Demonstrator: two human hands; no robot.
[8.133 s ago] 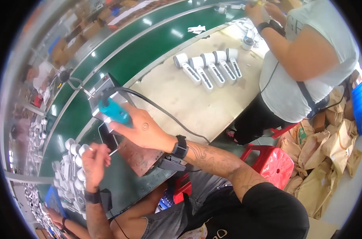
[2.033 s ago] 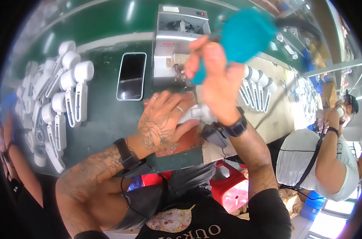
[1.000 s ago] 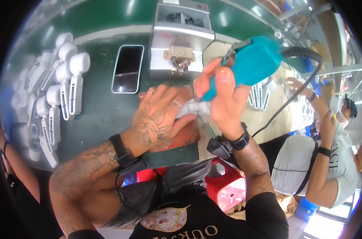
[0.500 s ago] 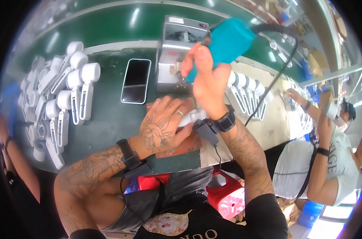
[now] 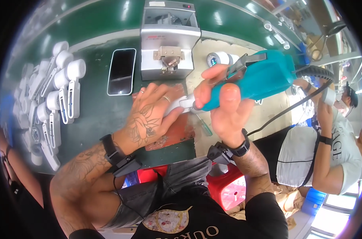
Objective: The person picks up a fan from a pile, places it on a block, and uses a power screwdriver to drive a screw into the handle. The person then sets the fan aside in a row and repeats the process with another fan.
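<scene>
While my right hand [image 5: 229, 107] grips the teal driver [image 5: 260, 79], fingers wrapped tight, my left hand [image 5: 151, 119] pins the white part [image 5: 181, 104] on the worktop [image 5: 93, 115]. If the bit slips, I'd expect it to jab my left fingers [image 5: 171, 115].

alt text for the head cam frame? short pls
The right hand grips a teal electric screwdriver tipped onto a white part pinned by the left hand on a green bench; a phone and grey machine lie behind.
</scene>
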